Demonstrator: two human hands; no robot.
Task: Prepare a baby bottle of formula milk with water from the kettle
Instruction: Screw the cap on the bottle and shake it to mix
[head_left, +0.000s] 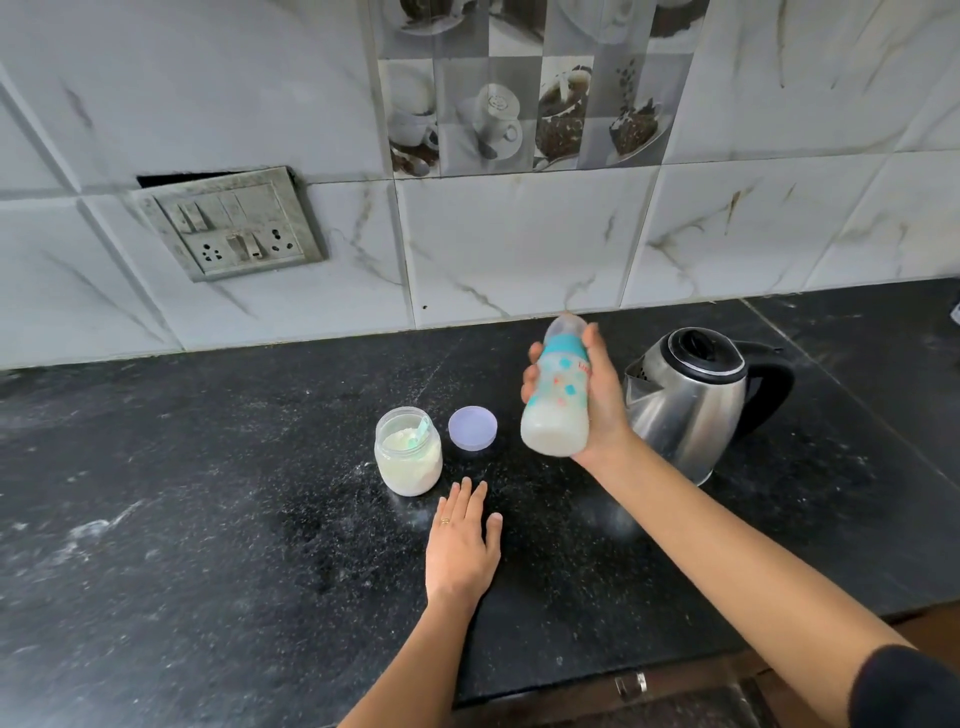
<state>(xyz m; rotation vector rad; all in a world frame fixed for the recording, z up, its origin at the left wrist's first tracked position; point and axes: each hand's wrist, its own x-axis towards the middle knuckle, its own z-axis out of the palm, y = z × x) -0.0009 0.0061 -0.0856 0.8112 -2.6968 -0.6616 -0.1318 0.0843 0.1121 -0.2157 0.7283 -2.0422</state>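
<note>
We judge mixing in hand: right hand (597, 405) grasps the capped bottle (557, 395), milk inside. Left hand (464, 545) lies flat, released. Next: recap the jar (408, 451).

The bottle (557, 395) shows a teal collar, coloured squares and white milk. The jar (408, 457) holds cream powder beside a lilac lid (472, 427). The kettle (685, 402) is silver and black on a speckled black counter (208, 493).

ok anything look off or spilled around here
The switch plate on the wall sits crooked, with a dark gap above its top edge. Pale dust speckles the counter around the open jar, whose lid lies beside it. The bottle in the right hand looks fine.
</note>
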